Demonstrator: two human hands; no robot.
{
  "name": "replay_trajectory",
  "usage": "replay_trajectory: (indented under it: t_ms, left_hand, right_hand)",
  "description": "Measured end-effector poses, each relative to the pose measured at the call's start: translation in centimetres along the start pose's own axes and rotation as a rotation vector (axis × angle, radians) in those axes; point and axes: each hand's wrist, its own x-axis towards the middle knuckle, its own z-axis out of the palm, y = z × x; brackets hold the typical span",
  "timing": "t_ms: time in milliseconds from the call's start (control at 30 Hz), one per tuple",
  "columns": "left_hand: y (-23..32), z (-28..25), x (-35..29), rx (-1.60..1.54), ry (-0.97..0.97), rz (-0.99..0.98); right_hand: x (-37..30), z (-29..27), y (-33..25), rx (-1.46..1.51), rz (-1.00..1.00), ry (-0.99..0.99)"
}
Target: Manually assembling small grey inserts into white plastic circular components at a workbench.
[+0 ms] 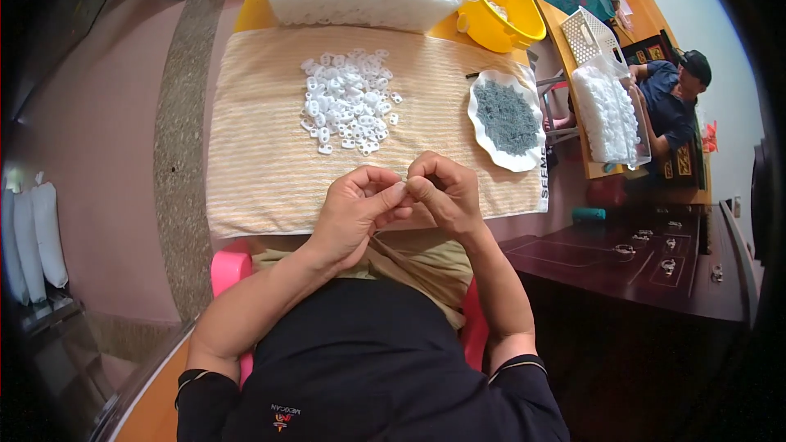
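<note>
My left hand (366, 205) and my right hand (444, 194) meet over the near edge of a striped towel (262, 131). Thumbs and fingertips of both are pinched together, almost touching. Whatever lies between them is too small and covered to make out. Just beyond the left hand spreads a heap of small white plastic pieces with holes (348, 102). Off to the right of my hands sits a white scalloped dish (477, 137), filled with many tiny dark grey parts (508, 115).
A clear plastic bin (360, 16) full of white pieces stands at the table's far side, beside a yellow basin (524, 29). Farther right, a person (675, 98) sits at another table with a white perforated basket (588, 35) and a bin of white pieces (606, 119).
</note>
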Motion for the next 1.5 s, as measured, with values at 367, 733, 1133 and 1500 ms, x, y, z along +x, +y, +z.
replay_trajectory:
  t_ms: [367, 733, 1133, 1500]
  left_hand:
    - [0.1, -0.1, 0.2, -0.001, 0.020, 0.035]
    - [0.4, -0.1, 0.2, -0.002, 0.031, 0.044]
    - [0.3, -0.2, 0.4, -0.009, 0.086, 0.008]
    - [0.3, -0.3, 0.4, -0.018, 0.085, -0.018]
  right_hand:
    - [-0.4, -0.5, 1.4, -0.015, -0.069, -0.008]
    - [-0.4, -0.3, 1.6, -0.004, -0.090, 0.000]
    - [-0.3, -0.1, 2.0, 0.174, 0.068, 0.063]
    - [-0.2, -0.3, 2.7, 0.145, 0.092, 0.062]
